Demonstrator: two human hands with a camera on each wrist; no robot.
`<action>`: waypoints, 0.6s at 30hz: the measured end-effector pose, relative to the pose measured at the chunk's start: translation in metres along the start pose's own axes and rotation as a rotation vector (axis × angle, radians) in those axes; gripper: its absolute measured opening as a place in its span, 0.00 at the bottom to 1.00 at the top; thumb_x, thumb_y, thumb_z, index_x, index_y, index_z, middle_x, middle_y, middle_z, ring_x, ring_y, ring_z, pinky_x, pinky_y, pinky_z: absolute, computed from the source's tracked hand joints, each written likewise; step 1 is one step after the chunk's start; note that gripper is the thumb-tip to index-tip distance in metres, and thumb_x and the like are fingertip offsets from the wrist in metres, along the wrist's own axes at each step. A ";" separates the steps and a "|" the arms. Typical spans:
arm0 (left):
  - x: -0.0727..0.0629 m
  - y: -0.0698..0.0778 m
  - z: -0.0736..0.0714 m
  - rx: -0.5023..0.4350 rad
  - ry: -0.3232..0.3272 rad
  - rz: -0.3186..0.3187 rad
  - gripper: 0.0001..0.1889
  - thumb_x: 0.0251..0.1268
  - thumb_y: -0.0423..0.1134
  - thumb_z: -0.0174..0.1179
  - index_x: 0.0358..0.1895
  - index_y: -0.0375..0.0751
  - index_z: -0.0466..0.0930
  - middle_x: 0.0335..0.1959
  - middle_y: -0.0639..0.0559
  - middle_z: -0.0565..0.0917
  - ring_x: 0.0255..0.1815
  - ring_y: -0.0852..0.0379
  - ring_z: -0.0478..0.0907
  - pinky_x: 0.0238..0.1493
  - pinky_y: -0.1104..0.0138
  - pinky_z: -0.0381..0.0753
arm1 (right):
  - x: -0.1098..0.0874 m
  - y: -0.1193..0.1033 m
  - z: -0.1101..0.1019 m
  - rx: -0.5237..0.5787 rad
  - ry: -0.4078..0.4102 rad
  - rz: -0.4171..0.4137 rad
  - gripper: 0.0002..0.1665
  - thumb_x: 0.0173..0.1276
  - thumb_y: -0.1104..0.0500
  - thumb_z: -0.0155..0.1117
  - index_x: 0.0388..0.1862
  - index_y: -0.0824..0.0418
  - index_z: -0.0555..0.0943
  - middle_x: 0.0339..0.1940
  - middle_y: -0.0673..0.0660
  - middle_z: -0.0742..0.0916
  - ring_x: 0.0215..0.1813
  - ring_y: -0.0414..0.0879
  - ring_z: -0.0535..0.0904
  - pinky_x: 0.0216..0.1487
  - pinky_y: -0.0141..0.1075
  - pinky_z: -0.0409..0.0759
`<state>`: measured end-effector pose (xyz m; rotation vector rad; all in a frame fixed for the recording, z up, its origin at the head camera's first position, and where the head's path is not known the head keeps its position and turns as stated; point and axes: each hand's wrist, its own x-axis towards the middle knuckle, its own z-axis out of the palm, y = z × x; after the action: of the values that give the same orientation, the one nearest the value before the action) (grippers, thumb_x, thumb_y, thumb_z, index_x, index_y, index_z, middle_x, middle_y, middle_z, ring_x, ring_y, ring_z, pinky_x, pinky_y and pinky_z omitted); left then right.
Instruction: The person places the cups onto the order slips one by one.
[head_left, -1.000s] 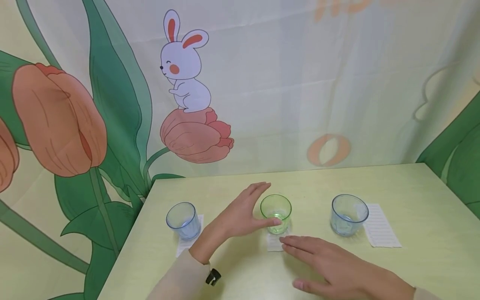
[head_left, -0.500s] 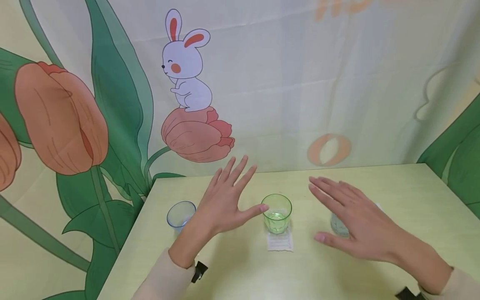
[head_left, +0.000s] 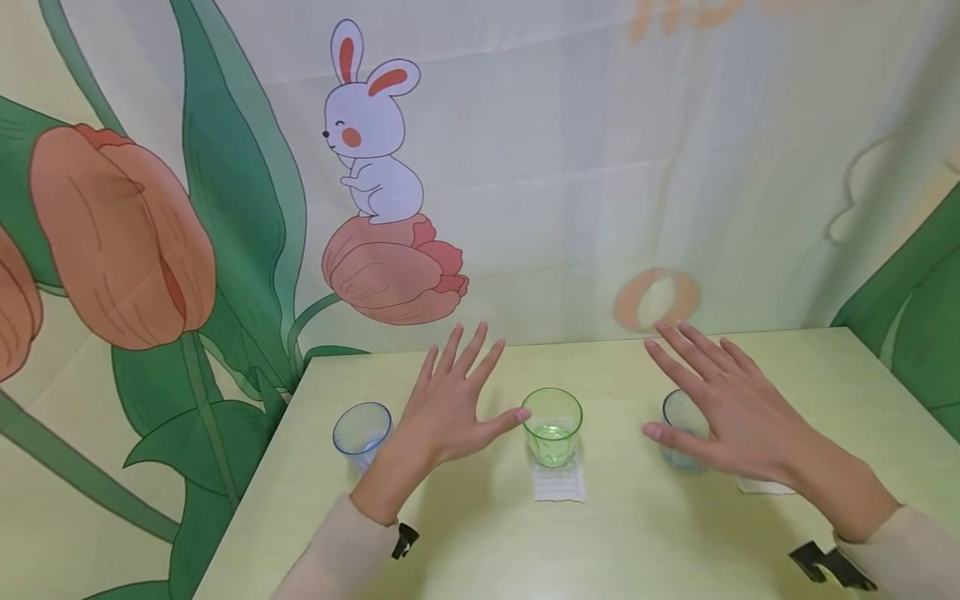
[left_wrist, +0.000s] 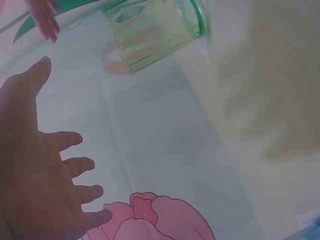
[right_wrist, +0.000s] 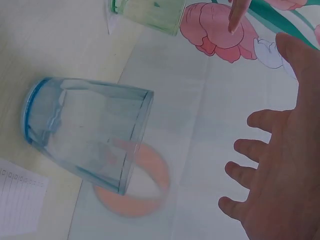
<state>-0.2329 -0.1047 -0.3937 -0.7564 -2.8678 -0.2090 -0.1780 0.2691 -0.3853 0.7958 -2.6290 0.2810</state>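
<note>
Both hands hover over the table with fingers spread and nothing in them. My left hand [head_left: 448, 412] is between the left blue glass [head_left: 362, 433] and the green glass [head_left: 552, 427], its thumb tip overlapping the green rim in the head view. In the left wrist view the green glass [left_wrist: 155, 32] shows apart from that thumb. My right hand [head_left: 738, 408] partly covers the right blue glass [head_left: 681, 454] in the head view. From the right wrist, this blue glass [right_wrist: 87, 132] stands clear of the fingers. The green glass stands on a lined paper slip [head_left: 558, 485].
Another lined paper [right_wrist: 20, 197] lies beside the right blue glass, mostly hidden under my right hand in the head view. A pale yellow table [head_left: 615, 533] carries everything. Behind it hangs a cloth [head_left: 540, 208] printed with a rabbit and tulips.
My left hand has drawn back leftward from around the green glass, fingers spreading. My right hand has moved up and right from before the green glass to over the right blue glass. The glasses stay put.
</note>
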 end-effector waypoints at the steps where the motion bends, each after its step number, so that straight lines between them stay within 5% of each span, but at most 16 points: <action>1: 0.000 0.000 0.001 -0.005 0.003 0.000 0.52 0.68 0.81 0.45 0.88 0.57 0.48 0.89 0.55 0.38 0.89 0.44 0.31 0.84 0.41 0.39 | 0.000 0.001 0.001 0.002 -0.003 0.008 0.57 0.70 0.34 0.69 0.88 0.53 0.57 0.89 0.53 0.55 0.88 0.59 0.49 0.81 0.64 0.52; 18: 0.002 0.013 0.001 -0.032 0.001 0.026 0.51 0.69 0.81 0.44 0.88 0.57 0.49 0.89 0.56 0.40 0.89 0.45 0.34 0.84 0.43 0.43 | -0.005 0.015 0.000 0.004 -0.022 0.038 0.57 0.70 0.34 0.69 0.88 0.53 0.57 0.89 0.52 0.55 0.87 0.60 0.51 0.82 0.62 0.50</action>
<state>-0.2280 -0.0923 -0.3930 -0.7985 -2.8582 -0.2519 -0.1823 0.2842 -0.3883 0.7545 -2.6674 0.2891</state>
